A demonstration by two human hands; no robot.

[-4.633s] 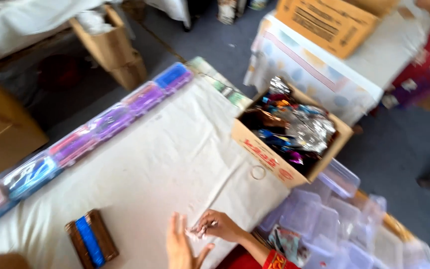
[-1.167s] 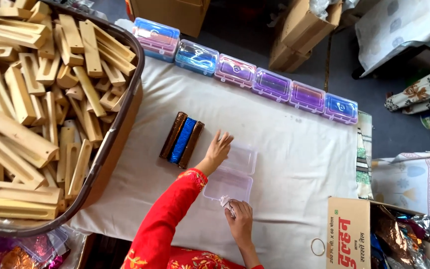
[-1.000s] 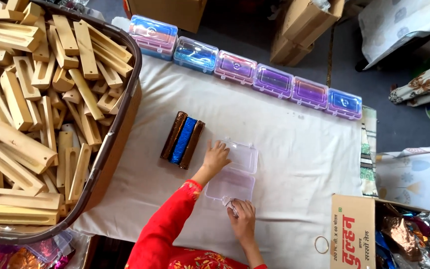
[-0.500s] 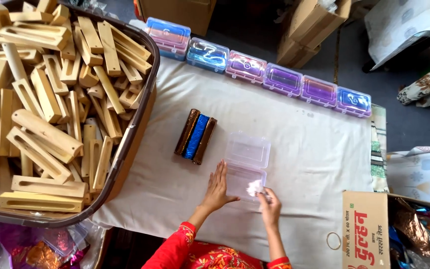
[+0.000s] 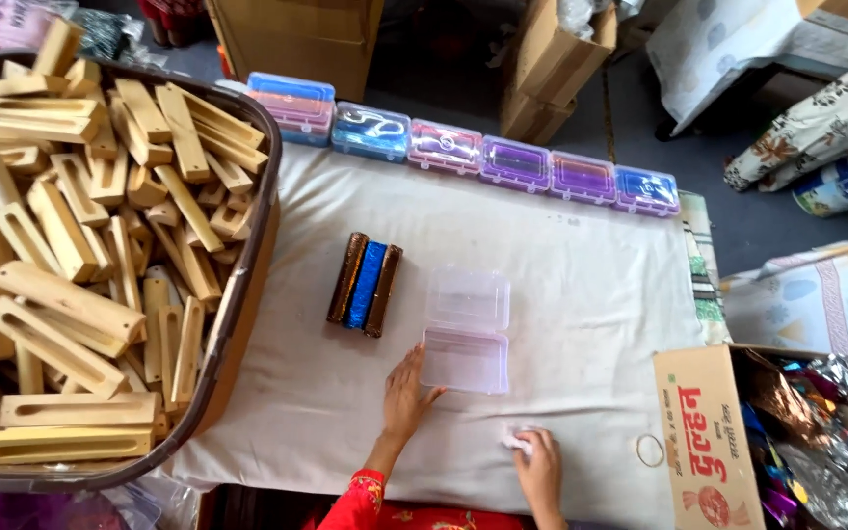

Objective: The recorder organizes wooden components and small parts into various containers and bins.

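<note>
1. At the far left a large dark tub (image 5: 247, 285) sits heaped with slotted wooden blocks (image 5: 71, 285); its rim overhangs the left edge of the cloth-covered surface (image 5: 581, 294).
2. Right of the tub, a small bundle of three rods (image 5: 365, 285), brown, blue and brown, lies on the cloth with its long axis running near to far, tilted a little. It is well apart from both hands.
3. The left hand (image 5: 406, 393) rests flat on the cloth, fingers spread and holding nothing. Its fingertips touch, or all but touch, the near left corner of the clear plastic box (image 5: 466, 332).
4. The clear plastic box lies open in the middle of the surface, just right of the rod bundle. Its two halves are laid out flat, one beyond the other, so its long axis runs near to far. It lies ahead and slightly right of the left hand.
5. The right hand (image 5: 539, 461) sits at the near edge, curled around a small white scrap (image 5: 516, 441); what the scrap is I cannot tell. The box lies ahead and to its left, with a gap between, so the left hand is the nearer of the two.
6. Along the far edge runs a row of closed coloured cases (image 5: 463, 152).
7. At the near right stands a cardboard carton (image 5: 704, 432) of shiny foil wrappers (image 5: 817, 432), with a thin ring (image 5: 650, 450) on the cloth beside it.
</note>
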